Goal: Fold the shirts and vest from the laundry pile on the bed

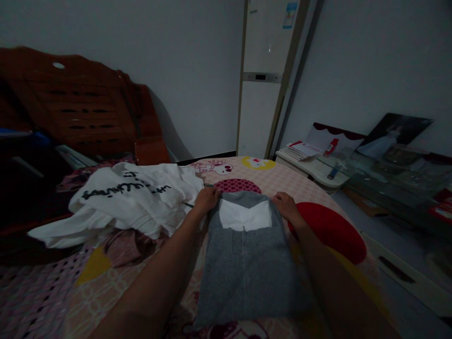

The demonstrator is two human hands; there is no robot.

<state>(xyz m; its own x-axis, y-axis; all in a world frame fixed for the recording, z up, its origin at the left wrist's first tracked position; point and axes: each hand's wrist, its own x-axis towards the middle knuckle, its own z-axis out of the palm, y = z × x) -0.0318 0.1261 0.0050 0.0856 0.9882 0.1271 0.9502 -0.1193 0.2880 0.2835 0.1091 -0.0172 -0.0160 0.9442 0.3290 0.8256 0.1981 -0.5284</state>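
A grey knitted garment (247,278) with a front zip and a white patch (245,214) at its neck lies flat, its sides folded in to a rough rectangle. At its far left corner my left hand (208,197) pinches the grey cloth, fingers closed. My right hand (284,205) grips the far right corner in the same way. Both forearms reach in from the near edge, one along each side of the garment. Beneath it is a pink patterned cloth (300,183) with red and yellow shapes.
Left of the garment lies a crumpled white shirt (141,197) with black lettering, over a brownish-pink cloth (125,247). Behind stand a wooden bench (77,103) and a tall white air conditioner (261,108). A white cabinet (300,165) with papers and a glass table (384,188) are at the right.
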